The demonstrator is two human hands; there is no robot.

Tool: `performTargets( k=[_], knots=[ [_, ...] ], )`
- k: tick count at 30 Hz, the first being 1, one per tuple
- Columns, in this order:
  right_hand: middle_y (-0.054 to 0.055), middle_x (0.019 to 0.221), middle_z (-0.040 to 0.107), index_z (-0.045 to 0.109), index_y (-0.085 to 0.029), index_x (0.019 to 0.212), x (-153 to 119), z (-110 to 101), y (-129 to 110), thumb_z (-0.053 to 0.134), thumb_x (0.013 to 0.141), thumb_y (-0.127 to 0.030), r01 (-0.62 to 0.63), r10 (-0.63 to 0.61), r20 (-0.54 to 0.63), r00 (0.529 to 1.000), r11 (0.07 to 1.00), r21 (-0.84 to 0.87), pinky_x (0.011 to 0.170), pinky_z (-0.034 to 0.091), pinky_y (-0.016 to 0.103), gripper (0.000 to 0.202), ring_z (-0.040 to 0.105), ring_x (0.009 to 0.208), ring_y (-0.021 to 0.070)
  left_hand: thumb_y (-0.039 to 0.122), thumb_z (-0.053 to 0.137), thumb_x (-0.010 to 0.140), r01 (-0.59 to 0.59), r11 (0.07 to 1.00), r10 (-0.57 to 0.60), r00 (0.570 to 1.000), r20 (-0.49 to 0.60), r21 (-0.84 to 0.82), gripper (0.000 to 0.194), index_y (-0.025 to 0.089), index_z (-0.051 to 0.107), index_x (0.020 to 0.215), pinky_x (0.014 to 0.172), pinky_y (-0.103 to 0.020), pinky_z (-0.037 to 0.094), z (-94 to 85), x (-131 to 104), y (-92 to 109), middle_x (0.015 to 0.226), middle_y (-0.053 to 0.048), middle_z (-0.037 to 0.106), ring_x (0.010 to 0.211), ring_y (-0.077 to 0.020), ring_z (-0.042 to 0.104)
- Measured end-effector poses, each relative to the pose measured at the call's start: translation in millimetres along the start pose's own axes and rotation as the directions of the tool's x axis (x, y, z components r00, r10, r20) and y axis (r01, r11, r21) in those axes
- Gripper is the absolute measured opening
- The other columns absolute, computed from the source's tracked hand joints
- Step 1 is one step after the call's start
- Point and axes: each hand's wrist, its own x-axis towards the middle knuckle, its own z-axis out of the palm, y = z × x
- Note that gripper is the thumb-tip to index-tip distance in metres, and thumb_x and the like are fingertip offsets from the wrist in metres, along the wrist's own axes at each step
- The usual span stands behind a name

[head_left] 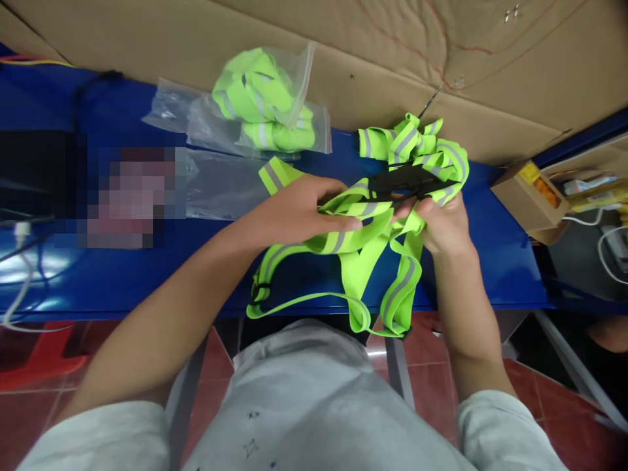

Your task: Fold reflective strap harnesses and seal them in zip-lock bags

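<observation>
Nearest the body, loops of the neon-yellow reflective strap vest [358, 261] hang off the front edge of the blue table [122, 275], dangling toward six o'clock over the red tiled floor. Above the edge both hands work the bundle. The left hand [299, 212] lies over the straps with fingers stretched long and pressed together, thumb underneath, pinching a grey-striped band flat. The right hand [444, 222], at three o'clock from it, curls its fingers round the gathered folds and a black strap piece [407, 183]; its fingertips are hidden in the fabric.

To my eye, folding this well means keeping the bands flat and untwisted, drawing the hanging loops up before tightening, and holding the black piece central so the bundle stays compact.

Farther off, at eleven o'clock from the hands, a clear zip bag [275, 104] holds another folded neon vest, its mouth open. Beside it lie empty clear bags [216, 176]. At three o'clock, past the table's end, a small open cardboard box [532, 196] shows something orange and yellow inside; I cannot tell what. A big cardboard sheet [392, 59] backs the table.
</observation>
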Motion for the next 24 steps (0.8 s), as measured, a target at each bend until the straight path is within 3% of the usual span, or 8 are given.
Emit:
performTargets(
  k=[3,6,9,12,15,20,24],
  knots=[
    [0.004,0.081,0.078,0.074,-0.030,0.083,-1.8,-6.1,0.8,0.063,0.075,-0.094,0.003,-0.009,-0.080,0.997,0.998,-0.064,0.081,0.069,0.050,0.065,0.080,0.094,0.0315,0.047,0.074,0.086,-0.036,0.995,0.037,0.999,0.006,-0.094,0.034,0.018,0.073,0.102,0.080,-0.032,0.055,7.2,-1.4,2.5,0.095,-0.002,0.075,0.095,-0.0238,0.071],
    [0.003,0.089,0.080,0.076,-0.032,0.096,-2.0,-5.6,0.9,0.067,0.068,-0.096,-0.050,0.048,-0.046,0.998,0.998,-0.031,0.072,0.069,0.047,0.071,0.080,0.092,0.0314,0.037,0.071,0.088,-0.135,0.937,0.125,0.991,-0.052,-0.323,0.037,0.020,0.070,0.120,0.099,-0.036,0.056,22.0,-2.5,2.8,0.118,-0.004,0.076,0.116,-0.0253,0.069],
    [0.001,0.097,0.079,0.076,-0.033,0.108,-1.1,-2.5,-1.7,0.078,0.070,-0.085,-0.094,0.094,-0.006,0.996,0.993,0.076,0.076,0.069,0.044,0.065,0.080,0.093,0.0287,0.030,0.075,0.085,-0.096,0.839,0.041,0.993,-0.115,-0.535,0.044,0.021,0.068,0.128,0.110,-0.038,0.052,31.7,-2.4,2.0,0.131,-0.002,0.074,0.125,-0.0245,0.067],
    [0.001,0.104,0.079,0.077,-0.030,0.106,-0.1,-0.8,-4.2,0.084,0.074,-0.073,-0.104,0.120,-0.071,0.990,0.975,0.194,0.091,0.067,0.043,0.054,0.078,0.104,0.0274,0.031,0.083,0.083,0.009,0.727,-0.009,1.000,0.004,-0.686,0.036,0.020,0.073,0.116,0.108,-0.038,0.053,31.2,-2.1,1.9,0.122,-0.001,0.078,0.119,-0.0241,0.069],
    [0.001,0.095,0.079,0.077,-0.027,0.097,0.7,-0.8,-4.1,0.089,0.070,-0.070,-0.171,0.184,-0.033,0.982,0.956,0.237,0.088,0.068,0.042,0.052,0.079,0.096,0.0259,0.030,0.088,0.077,0.105,0.661,0.013,0.988,0.151,-0.743,0.031,0.018,0.076,0.102,0.098,-0.035,0.056,25.9,-2.1,1.6,0.110,-0.002,0.080,0.107,-0.0234,0.073],
    [-0.002,0.080,0.076,0.079,-0.026,0.091,0.6,-1.4,-4.4,0.093,0.070,-0.060,-0.197,0.199,0.017,0.980,0.951,0.239,0.073,0.068,0.037,0.042,0.076,0.074,0.0208,0.030,0.090,0.074,0.140,0.749,-0.011,0.980,0.199,-0.648,0.050,0.021,0.074,0.121,0.095,-0.037,0.057,21.5,-2.8,-0.5,0.119,-0.005,0.079,0.110,-0.0254,0.074],
    [-0.001,0.079,0.075,0.080,-0.026,0.092,0.4,2.0,-5.8,0.094,0.070,-0.058,-0.211,0.215,0.013,0.977,0.944,0.254,0.066,0.067,0.035,0.042,0.072,0.065,0.0181,0.031,0.084,0.080,-0.022,0.867,0.081,0.992,0.098,-0.497,0.059,0.020,0.067,0.135,0.105,-0.041,0.054,27.0,-1.9,-2.6,0.130,-0.007,0.076,0.124,-0.0285,0.069]
  ],
)
